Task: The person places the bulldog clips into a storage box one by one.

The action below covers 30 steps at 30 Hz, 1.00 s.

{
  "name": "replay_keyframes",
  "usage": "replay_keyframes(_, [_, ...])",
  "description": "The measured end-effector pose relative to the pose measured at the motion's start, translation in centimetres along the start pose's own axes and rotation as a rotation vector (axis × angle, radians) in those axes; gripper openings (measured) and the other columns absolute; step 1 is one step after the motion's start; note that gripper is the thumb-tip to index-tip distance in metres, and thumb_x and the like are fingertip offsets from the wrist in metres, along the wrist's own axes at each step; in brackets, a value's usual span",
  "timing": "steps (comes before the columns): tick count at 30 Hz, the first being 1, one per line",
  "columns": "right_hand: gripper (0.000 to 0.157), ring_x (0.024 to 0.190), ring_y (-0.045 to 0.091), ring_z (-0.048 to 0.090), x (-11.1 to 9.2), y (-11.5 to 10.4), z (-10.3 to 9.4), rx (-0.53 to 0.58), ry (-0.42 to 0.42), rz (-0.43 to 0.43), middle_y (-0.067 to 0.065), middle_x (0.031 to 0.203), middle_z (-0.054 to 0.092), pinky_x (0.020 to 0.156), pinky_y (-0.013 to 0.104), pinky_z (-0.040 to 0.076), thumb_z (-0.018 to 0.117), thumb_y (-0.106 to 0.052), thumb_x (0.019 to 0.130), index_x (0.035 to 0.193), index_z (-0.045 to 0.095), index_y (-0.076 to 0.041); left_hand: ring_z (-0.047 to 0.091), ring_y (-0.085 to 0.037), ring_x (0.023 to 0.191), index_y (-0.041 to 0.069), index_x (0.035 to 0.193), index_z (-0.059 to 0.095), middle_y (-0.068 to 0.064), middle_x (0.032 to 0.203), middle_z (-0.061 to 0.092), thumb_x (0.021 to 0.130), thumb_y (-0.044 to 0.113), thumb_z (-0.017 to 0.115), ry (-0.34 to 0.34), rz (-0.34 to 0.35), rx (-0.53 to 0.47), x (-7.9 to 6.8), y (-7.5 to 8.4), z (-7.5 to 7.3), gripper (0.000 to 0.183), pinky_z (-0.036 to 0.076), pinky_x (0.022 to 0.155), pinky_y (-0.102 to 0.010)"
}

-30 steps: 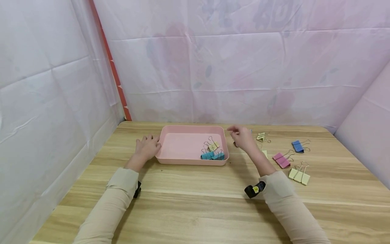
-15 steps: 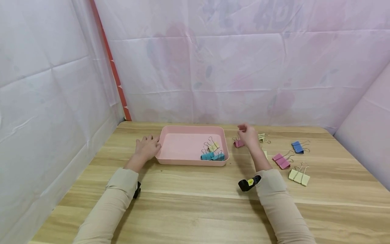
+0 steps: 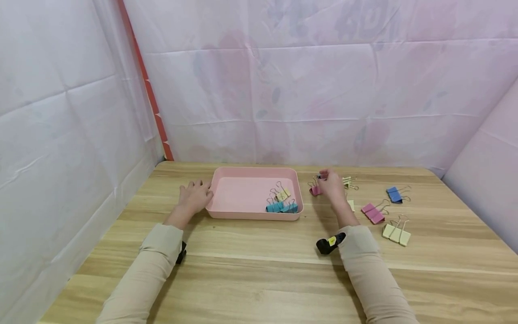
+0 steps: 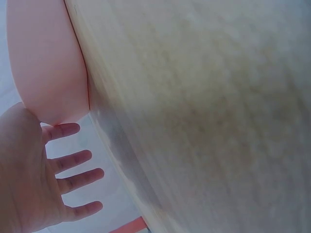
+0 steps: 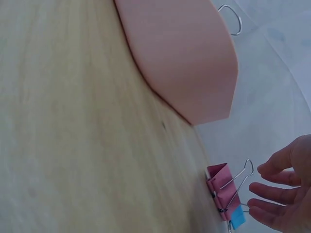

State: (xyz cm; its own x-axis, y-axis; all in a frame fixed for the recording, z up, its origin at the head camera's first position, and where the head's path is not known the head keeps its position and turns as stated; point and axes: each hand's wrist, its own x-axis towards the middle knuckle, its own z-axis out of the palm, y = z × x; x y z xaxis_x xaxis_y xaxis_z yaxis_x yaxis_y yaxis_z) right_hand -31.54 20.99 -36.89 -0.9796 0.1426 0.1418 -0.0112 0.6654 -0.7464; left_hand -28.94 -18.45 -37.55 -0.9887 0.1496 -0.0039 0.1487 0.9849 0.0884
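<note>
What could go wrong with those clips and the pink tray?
The right hand could knock the pink clip near it, because the light-blue clip is so close by. The teal clips and yellow clip crowd one corner of the pink tray, so they might tangle. The left hand is right at the tray's left end, so a push might slide it.
</note>
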Motion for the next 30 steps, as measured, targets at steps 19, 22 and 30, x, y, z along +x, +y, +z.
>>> replay_keyframes(19, [0.03,0.099,0.035,0.054,-0.2,0.9,1.3,-0.12,-0.044,0.0,0.023,0.11,0.058,0.085,0.045,0.04,0.047,-0.002,0.085,0.112,0.057,0.007,0.033,-0.045,0.121,0.009,0.142,0.036,-0.025,0.137,0.035,0.097,0.032,0.033,-0.009,-0.002,-0.007,0.1,-0.1,0.2,0.05,0.021,0.092,-0.065])
replay_keyframes(22, [0.028,0.099,0.035,0.055,-0.3,0.8,1.3,-0.116,-0.034,0.002,0.023,0.109,0.059,0.085,0.046,0.04,0.047,-0.003,0.086,0.11,0.058,0.006,0.033,-0.045,0.121,0.009,0.141,0.037,-0.025,0.136,0.035,0.097,0.032,0.033,-0.003,-0.001,-0.011,0.0,-0.1,0.1,0.05,0.021,0.092,-0.065])
replay_keyframes(30, [0.025,0.093,0.034,0.055,-0.1,0.8,1.2,-0.114,-0.016,0.011,0.021,0.102,0.062,0.081,0.046,0.04,0.047,0.0,0.084,0.104,0.062,0.005,0.034,-0.045,0.119,0.008,0.14,0.038,-0.025,0.134,0.037,0.097,0.03,0.034,0.012,0.01,-0.014,-0.1,-0.1,0.1,0.049,0.023,0.09,-0.065])
